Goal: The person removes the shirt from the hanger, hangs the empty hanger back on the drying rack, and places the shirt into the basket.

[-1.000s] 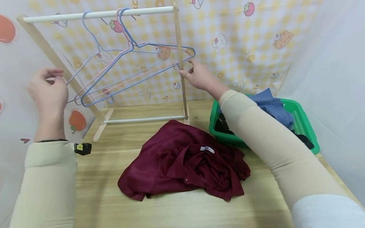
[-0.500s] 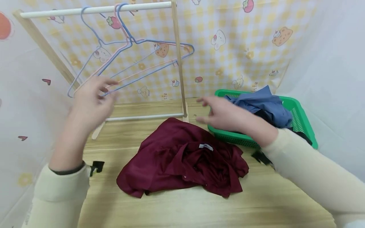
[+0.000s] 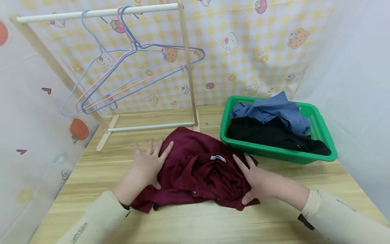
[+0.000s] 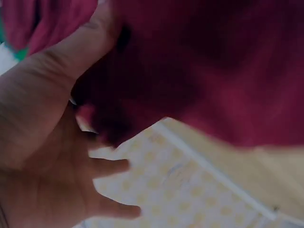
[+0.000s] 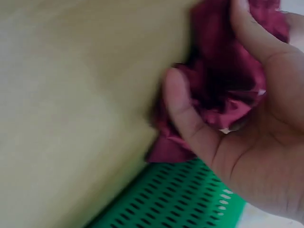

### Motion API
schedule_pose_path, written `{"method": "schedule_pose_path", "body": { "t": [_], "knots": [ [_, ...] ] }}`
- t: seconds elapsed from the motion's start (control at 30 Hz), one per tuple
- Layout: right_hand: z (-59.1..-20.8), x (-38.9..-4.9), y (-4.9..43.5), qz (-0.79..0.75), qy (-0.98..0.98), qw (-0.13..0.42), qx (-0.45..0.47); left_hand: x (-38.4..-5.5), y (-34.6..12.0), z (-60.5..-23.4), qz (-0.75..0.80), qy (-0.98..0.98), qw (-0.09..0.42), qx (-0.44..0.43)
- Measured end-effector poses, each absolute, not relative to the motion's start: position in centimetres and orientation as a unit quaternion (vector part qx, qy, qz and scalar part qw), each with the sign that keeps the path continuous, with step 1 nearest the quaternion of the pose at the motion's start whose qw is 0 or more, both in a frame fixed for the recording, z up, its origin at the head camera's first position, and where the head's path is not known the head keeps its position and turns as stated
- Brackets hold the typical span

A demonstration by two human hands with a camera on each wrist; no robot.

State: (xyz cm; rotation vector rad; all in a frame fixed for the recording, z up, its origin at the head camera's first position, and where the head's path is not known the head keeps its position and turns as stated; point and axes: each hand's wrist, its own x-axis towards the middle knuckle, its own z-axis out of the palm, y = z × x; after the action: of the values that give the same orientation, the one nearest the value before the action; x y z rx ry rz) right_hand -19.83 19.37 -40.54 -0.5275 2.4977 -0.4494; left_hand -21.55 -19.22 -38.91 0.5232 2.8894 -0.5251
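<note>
A dark red shirt [image 3: 195,173] lies bunched on the wooden table, its collar and white label [image 3: 218,158] facing up. My left hand [image 3: 146,167] is at the shirt's left side, fingers spread over its edge. On the opposite side my right hand [image 3: 260,181] reaches over the shirt's right edge with fingers and thumb spread. In the left wrist view the left hand [image 4: 52,128] shows straight fingers beside the red cloth. The right wrist view has the right hand [image 5: 256,137] with its thumb lying along the crumpled shirt [image 5: 213,90].
Behind the shirt stands a rack with a white top rail [image 3: 100,13]. Two blue hangers and a pink hanger [image 3: 105,76] hang from it. At the right, a green basket [image 3: 274,156] holds a blue garment [image 3: 271,112] and a black garment [image 3: 274,134].
Both hands have come down from beside the hangers to the red shirt's two sides. The hangers now hang on the rail with no hand near them.
</note>
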Motion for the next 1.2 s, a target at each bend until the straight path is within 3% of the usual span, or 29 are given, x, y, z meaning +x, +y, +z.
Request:
{"method": "schedule_pose_path", "body": {
  "t": [0.17, 0.4, 0.53, 1.07, 1.2],
  "knots": [
    [-41.7, -20.3, 18.9, -0.169, 0.933, 0.243, -0.203, -22.8, -18.9, -40.7, -0.171, 0.959, 0.071, 0.216],
    [-42.2, -21.5, 16.4, -0.181, 0.934, 0.21, -0.225, -23.1, -18.2, -41.1, -0.085, 0.961, 0.128, 0.229],
    [-42.6, -22.2, 14.9, -0.188, 0.932, 0.196, -0.241, -22.9, -17.1, -41.1, -0.086, 0.959, 0.132, 0.235],
    [-43.1, -24.4, 9.8, -0.135, 0.927, 0.205, -0.283, -22.0, -12.6, -42.1, -0.062, 0.958, 0.145, 0.238],
    [-42.7, -25.0, 9.0, -0.115, 0.92, 0.217, -0.306, -21.5, -11.5, -42.3, -0.087, 0.96, 0.111, 0.243]
  ]
}}
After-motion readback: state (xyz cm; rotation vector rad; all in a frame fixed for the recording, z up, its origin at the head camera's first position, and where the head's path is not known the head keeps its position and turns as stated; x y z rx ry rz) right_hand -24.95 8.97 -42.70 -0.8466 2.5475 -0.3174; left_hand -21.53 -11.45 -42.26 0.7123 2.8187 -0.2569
